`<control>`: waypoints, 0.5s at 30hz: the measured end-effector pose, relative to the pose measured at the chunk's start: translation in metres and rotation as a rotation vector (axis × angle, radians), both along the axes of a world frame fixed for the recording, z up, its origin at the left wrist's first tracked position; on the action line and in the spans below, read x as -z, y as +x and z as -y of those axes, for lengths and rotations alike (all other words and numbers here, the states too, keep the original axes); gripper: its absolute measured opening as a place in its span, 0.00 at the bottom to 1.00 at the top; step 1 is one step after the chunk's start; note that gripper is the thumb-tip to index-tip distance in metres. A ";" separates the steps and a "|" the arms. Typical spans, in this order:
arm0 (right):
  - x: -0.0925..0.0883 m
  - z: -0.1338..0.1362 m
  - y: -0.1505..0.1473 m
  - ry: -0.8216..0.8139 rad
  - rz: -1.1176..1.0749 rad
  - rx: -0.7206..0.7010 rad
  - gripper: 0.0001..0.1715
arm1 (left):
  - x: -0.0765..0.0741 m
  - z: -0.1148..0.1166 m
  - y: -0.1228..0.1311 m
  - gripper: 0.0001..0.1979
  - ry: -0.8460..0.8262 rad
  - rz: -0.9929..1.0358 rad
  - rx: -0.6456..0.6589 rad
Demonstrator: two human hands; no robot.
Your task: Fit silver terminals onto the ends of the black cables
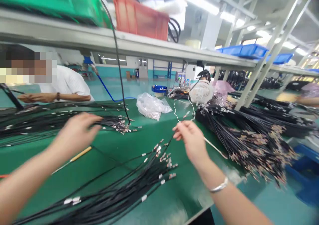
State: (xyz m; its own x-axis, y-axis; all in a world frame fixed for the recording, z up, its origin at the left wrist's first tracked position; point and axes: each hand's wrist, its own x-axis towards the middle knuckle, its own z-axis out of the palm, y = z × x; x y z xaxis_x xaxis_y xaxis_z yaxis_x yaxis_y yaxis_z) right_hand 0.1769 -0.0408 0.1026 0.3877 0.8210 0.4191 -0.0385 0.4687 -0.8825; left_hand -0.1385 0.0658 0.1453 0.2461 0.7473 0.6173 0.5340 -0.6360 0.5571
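Note:
My right hand (pixel 190 137) is closed in a pinch on a thin black cable, whose lead rises from the near bundle of black cables (pixel 129 185). Copper-coloured terminals and white tags show at that bundle's ends. My left hand (pixel 81 130) hovers over the green table mat (pixel 112 158), thumb apart from its fingers, with nothing visible in it. Just beyond it lies another bundle of black cables (pixel 113 122). A yellow-handled tool with a thin shaft (pixel 81 154) rests on the mat below my left hand. A white cord (pixel 215 147) passes behind my right hand.
Large heaps of black cables (pixel 231 132) lie at the right, near a blue crate (pixel 306 175). A clear plastic bag (pixel 151 105) and a white fan (pixel 201 92) stand further back. A shelf (pixel 149 45) carrying a red bin (pixel 141 19) crosses overhead. A co-worker in a white shirt (pixel 71 80) is at left.

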 end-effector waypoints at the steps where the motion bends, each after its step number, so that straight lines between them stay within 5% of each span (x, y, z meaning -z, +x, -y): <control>1: 0.003 -0.017 -0.024 0.010 -0.005 -0.095 0.11 | 0.008 0.015 0.022 0.06 0.005 -0.033 -0.019; 6: 0.025 -0.055 -0.080 -0.003 -0.005 -0.332 0.13 | 0.023 0.064 0.103 0.08 -0.125 0.201 0.080; 9: 0.043 -0.055 -0.082 -0.083 -0.038 -0.357 0.16 | 0.025 0.057 0.115 0.10 -0.400 0.346 0.023; 15: 0.057 -0.045 -0.082 -0.206 -0.018 -0.326 0.18 | 0.046 0.030 0.122 0.12 -0.783 0.541 0.186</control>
State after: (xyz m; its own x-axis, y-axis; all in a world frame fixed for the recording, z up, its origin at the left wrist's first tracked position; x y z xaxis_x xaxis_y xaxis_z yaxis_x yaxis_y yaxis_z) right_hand 0.0953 0.0047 0.0455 0.0982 0.9687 0.2281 -0.1728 0.2424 -0.9547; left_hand -0.0169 0.0357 0.0989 0.2309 0.9726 0.0256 0.0094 -0.0286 0.9995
